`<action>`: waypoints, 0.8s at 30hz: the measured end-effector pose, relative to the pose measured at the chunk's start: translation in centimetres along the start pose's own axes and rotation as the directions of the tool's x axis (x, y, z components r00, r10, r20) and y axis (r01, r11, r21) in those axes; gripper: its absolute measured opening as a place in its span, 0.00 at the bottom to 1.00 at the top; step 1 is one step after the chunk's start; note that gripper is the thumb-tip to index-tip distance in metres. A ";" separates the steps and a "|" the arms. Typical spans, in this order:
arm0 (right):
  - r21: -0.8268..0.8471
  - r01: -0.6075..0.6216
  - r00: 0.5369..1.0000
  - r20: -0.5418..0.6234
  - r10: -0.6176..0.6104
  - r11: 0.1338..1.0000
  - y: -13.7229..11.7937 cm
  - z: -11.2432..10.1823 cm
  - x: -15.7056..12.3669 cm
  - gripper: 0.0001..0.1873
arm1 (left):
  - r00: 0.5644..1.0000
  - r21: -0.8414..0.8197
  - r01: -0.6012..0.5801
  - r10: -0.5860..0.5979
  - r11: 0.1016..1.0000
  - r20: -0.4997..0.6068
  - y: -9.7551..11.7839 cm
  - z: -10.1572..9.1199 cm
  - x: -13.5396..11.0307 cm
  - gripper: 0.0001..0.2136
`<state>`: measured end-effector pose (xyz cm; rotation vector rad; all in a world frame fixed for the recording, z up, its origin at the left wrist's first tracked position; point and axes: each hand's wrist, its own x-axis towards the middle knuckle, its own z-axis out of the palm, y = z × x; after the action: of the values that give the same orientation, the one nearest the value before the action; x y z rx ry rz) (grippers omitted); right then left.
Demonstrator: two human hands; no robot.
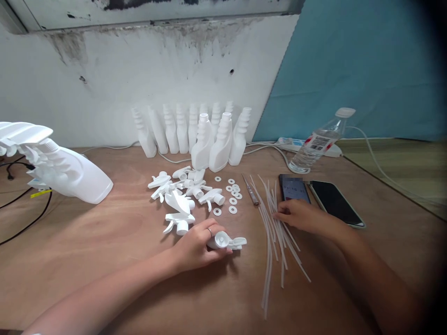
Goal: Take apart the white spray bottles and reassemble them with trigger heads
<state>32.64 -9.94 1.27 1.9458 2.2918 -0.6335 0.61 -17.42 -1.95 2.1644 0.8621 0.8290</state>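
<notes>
My left hand [202, 244] is wrapped around a white trigger spray head [222, 240], whose round collar opening faces up. To its upper left lies a pile of more white spray heads [176, 204]. At the right, my right hand [302, 214] has thumb and fingers pinched together on a thin white plastic tube in a loose bundle of tubes [268, 232]; the exact grip point is partly hidden by the fingers. Several flat white washers [233, 201] lie between the pile and the tubes, near a slim metallic tool [250, 190].
Several white bottles [220, 144] stand along the wall. Assembled spray bottles [84, 172] are at the far left, beside black cables. A clear water bottle [316, 144], a power strip [296, 145] and two phones [337, 203] are at the right.
</notes>
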 end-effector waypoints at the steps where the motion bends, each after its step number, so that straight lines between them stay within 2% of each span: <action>1: 0.030 0.003 0.999 -0.040 -0.002 1.000 -0.2 -0.1 -0.1 0.18 | 1.000 0.004 0.013 -0.013 1.000 0.009 0.0 0.0 0.0 0.14; 3: 0.146 0.030 0.982 -0.191 -0.001 0.989 -1.1 -0.5 -0.6 0.20 | 0.999 0.012 0.037 -0.038 0.999 0.034 0.1 0.0 0.0 0.14; 5: 0.369 0.144 0.937 -0.349 -0.007 0.918 -2.8 -0.9 -1.4 0.21 | 0.997 0.019 0.052 -0.053 0.998 0.052 0.2 0.0 0.0 0.14; 6: 0.496 0.236 0.913 -0.407 -0.016 0.835 -3.8 -1.0 -1.9 0.20 | 0.997 0.021 0.055 -0.056 0.998 0.055 0.2 0.0 0.0 0.14; 8: 0.701 0.433 0.874 -0.480 -0.074 0.567 -5.8 -0.7 -3.0 0.17 | 0.997 0.024 0.057 -0.058 0.998 0.055 0.2 0.0 0.1 0.14; 10: 0.752 0.566 0.822 -0.548 -0.156 0.339 -7.6 0.0 -3.8 0.12 | 0.997 0.021 0.057 -0.058 0.998 0.052 0.1 0.1 0.1 0.14; 12: 0.742 0.631 0.774 -0.582 -0.252 0.225 -8.8 1.1 -4.3 0.08 | 0.997 0.017 0.053 -0.054 0.998 0.048 0.1 0.1 0.1 0.15; 15: 0.721 0.664 0.734 -0.579 -0.354 0.198 -9.5 2.3 -4.6 0.08 | 0.998 0.031 0.045 -0.047 0.998 0.047 0.0 0.2 0.1 0.15; 19: 0.721 0.666 0.717 -0.545 -0.435 0.194 -9.9 3.1 -4.6 0.09 | 0.998 0.054 0.036 -0.039 0.998 0.044 0.0 0.1 0.2 0.14; 24: 0.721 0.665 0.708 -0.526 -0.471 0.195 -10.1 3.5 -4.6 0.09 | 0.998 0.066 0.027 -0.030 0.997 0.046 0.1 0.2 0.2 0.14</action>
<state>23.15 -16.61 2.19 1.1224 3.1957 -2.2509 0.87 -17.40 -1.93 2.2143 0.9065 0.7422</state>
